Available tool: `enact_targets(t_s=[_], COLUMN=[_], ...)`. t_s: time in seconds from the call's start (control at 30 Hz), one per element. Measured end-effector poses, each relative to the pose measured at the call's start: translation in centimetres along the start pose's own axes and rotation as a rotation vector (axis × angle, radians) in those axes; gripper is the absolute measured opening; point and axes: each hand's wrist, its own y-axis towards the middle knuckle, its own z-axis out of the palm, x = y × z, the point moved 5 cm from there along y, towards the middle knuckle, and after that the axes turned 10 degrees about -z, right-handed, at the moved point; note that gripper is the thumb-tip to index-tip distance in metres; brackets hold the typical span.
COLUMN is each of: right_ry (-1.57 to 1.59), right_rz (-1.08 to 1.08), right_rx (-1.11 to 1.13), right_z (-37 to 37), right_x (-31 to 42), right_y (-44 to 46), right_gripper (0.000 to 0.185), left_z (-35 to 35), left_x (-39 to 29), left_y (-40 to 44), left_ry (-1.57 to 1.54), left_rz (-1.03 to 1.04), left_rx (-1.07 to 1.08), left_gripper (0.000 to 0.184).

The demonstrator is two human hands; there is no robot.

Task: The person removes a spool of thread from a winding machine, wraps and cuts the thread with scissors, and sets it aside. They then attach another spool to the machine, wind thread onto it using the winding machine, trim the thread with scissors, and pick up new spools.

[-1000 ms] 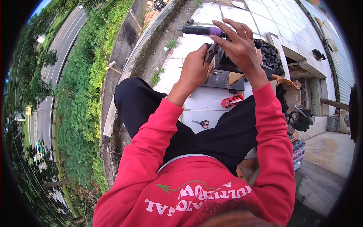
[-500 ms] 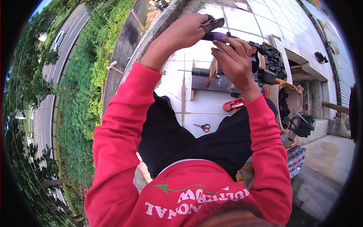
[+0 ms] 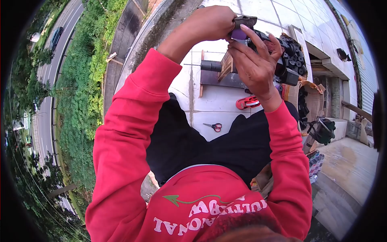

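My left hand [image 3: 213, 25] is closed around a dark, stiff-looking folded piece [image 3: 246, 21] that sticks out past its fingers. Directly beneath that piece lies a purple, rod-like part [image 3: 238, 34], partly hidden by both hands. My right hand [image 3: 258, 70] has its thumb side and fingertips at the purple part, some fingers raised and apart. A black cylinder with a thin rod [image 3: 210, 65] lies below the hands beside a wooden piece [image 3: 225, 67], on a dark low board [image 3: 219, 79]. Exactly what the purple part belongs to I cannot make out.
Red-handled scissors [image 3: 217, 127] and a red tool [image 3: 246, 102] lie on the white tiles between my legs. Several black round parts [image 3: 296, 60] are heaped at the right, near a cardboard box [image 3: 316, 99]. A low wall [image 3: 141, 44] borders the left, with bushes and a road beyond.
Both hands have shifted slightly right, and the left has also moved up with the dark piece. The right fingers have spread more. The scissors and red tool lie where they were.
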Motion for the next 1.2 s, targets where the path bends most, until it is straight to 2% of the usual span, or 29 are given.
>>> enact_targets(t_s=[0.2, 0.3, 0.4, 0.43, 0.5, 0.53, 0.57, 0.6, 0.63, 0.67, 0.73, 0.87, 1.1, 1.17, 1.2], right_ry=[-0.026, -0.075, 0.022, 0.094, 0.371, 0.542, 0.675, 0.743, 0.723, 0.732, 0.706, 0.632, 0.597, 0.709, 0.704], right_rz=[-0.013, -0.028, -0.038, -0.063, -0.088, -0.043, -0.038, -0.055, -0.051, -0.007, 0.049, 0.123, 0.080, 0.081, 0.075], right_rx=[0.035, 0.061, 0.028, 0.014, 0.153, 0.295, 0.430, 0.682, 0.943, 1.019, 1.259, 1.314, 1.229, 1.014, 1.014], right_z=[0.1, -0.3, -1.9, -1.9, 0.5, 2.5, 5.5, 9.0, 10.5, 12.3, 14.4, 16.3, 16.9, 16.9, 16.9], right_x=[-0.4, 0.2, 2.2, 3.4, 6.0, 7.6, 9.3, 11.1, 12.5, 13.8, 15.8, 18.1, 18.7, 19.1, 19.2], right_y=[-0.1, -1.1, -3.9, -5.0, -7.6, -9.2, -12.8, -18.4, -21.6, -26.2, -32.4, -38.2, -37.6, -36.6, -36.5], right_gripper=[0.012, 0.022, 0.033, 0.030, 0.019, 0.013, 0.015, 0.020, 0.020, 0.020, 0.018, 0.018, 0.016, 0.013, 0.013], left_z=[0.0, 0.4, -1.2, -1.6, -2.9, -4.0, -4.2, -4.4, -3.6, -2.8, -1.7, -0.9, -1.1, -1.1, -1.4], left_x=[-0.2, 0.3, -0.2, -0.1, 0.5, 0.1, 0.1, 0.2, 0.4, 0.8, 1.8, 2.5, 2.9, 3.4, 3.2], left_y=[0.4, 0.9, -0.1, -0.4, -0.5, -0.8, -1.2, -1.6, -1.8, -2.0, -1.9, -1.2, -1.1, -0.8, -1.0], left_ry=[-0.113, -0.174, -0.231, -0.264, -0.279, -0.320, -0.397, -0.474, -0.478, -0.474, -0.497, -0.437, -0.513, -0.555, -0.524], left_rz=[0.065, 0.061, 0.057, 0.073, 0.116, 0.096, 0.106, 0.114, 0.122, 0.113, 0.093, 0.047, 0.034, 0.034, 0.047], left_rx=[0.021, 0.031, 0.031, 0.004, -0.022, 0.041, 0.082, 0.125, 0.127, 0.100, 0.068, 0.093, 0.129, 0.100, 0.104], left_gripper=[0.022, 0.021, 0.020, 0.020, 0.019, 0.022, 0.026, 0.032, 0.032, 0.021, 0.024, 0.024, 0.024, 0.023, 0.025])
